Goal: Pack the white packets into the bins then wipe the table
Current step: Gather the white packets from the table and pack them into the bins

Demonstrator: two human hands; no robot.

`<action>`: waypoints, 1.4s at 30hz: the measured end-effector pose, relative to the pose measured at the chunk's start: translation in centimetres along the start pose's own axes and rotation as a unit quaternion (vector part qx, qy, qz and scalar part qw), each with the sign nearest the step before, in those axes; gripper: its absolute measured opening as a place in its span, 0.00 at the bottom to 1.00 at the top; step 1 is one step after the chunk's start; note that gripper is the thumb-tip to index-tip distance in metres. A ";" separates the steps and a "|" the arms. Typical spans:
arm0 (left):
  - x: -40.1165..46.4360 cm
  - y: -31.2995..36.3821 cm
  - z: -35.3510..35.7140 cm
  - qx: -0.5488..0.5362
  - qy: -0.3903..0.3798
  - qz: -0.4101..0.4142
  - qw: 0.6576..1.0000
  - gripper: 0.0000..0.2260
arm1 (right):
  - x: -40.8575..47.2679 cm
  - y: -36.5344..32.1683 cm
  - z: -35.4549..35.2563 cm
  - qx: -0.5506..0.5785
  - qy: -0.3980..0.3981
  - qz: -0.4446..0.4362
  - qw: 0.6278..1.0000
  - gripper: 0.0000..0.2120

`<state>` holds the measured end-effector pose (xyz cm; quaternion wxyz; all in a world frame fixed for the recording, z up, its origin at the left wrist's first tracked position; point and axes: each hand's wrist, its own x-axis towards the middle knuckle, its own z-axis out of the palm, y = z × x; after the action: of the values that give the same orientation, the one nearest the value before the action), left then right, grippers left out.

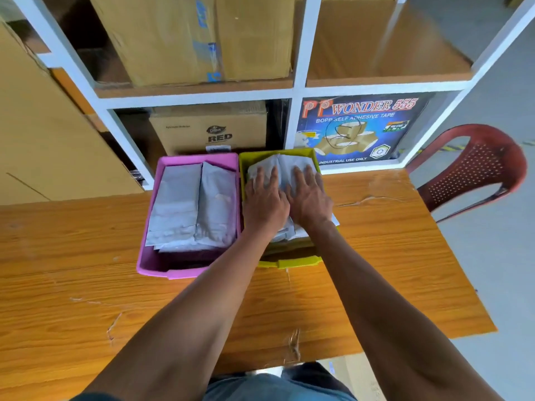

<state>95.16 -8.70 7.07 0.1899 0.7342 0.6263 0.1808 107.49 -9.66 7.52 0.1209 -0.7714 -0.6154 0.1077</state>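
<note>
Two bins stand side by side at the far edge of the wooden table (86,285). The pink bin (150,264) on the left holds several white packets (191,206) lying flat in two rows. The yellow-green bin (289,263) on the right holds more white packets (285,166). My left hand (265,201) and my right hand (308,198) lie side by side, palms down with fingers spread, pressing on the packets in the yellow-green bin. Most of that bin's contents are hidden under my hands.
A white shelf rack (301,76) with cardboard boxes (208,131) and a blue tape carton (356,128) stands right behind the bins. A red plastic chair (480,169) sits at the table's far right corner. A large cardboard box (43,134) leans at the left.
</note>
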 end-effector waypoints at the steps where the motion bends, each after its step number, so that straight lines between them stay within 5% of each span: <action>1: 0.4 0.0 0.4 -0.002 -0.003 -0.008 1.000 0.27 | 0.5 0.2 0.2 -0.010 -0.012 -0.005 1.000 0.31; 9: 1.3 0.7 2.2 0.044 0.018 -0.031 0.998 0.26 | 2.5 0.8 -0.3 -0.086 -0.041 -0.036 0.995 0.31; 14: 2.4 0.5 2.5 0.054 0.034 0.036 0.997 0.29 | 3.7 0.7 -0.1 -0.142 0.004 -0.079 0.987 0.31; 21: 4.3 -2.5 5.0 0.080 -0.012 0.059 0.995 0.29 | 4.5 2.1 3.2 -0.065 -0.062 -0.151 0.984 0.36; 27: 4.1 -3.7 5.5 0.084 -0.001 0.073 0.994 0.29 | 4.8 2.1 4.1 -0.041 -0.008 -0.150 0.988 0.29; 42: 4.5 -4.9 7.9 0.132 0.040 0.114 0.984 0.27 | 5.5 4.0 8.2 -0.025 0.042 -0.164 0.985 0.33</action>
<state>95.66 -3.99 -2.04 0.0437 0.8115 0.5640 0.1463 109.80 -4.71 -1.61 0.1432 -0.6663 -0.7307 0.0386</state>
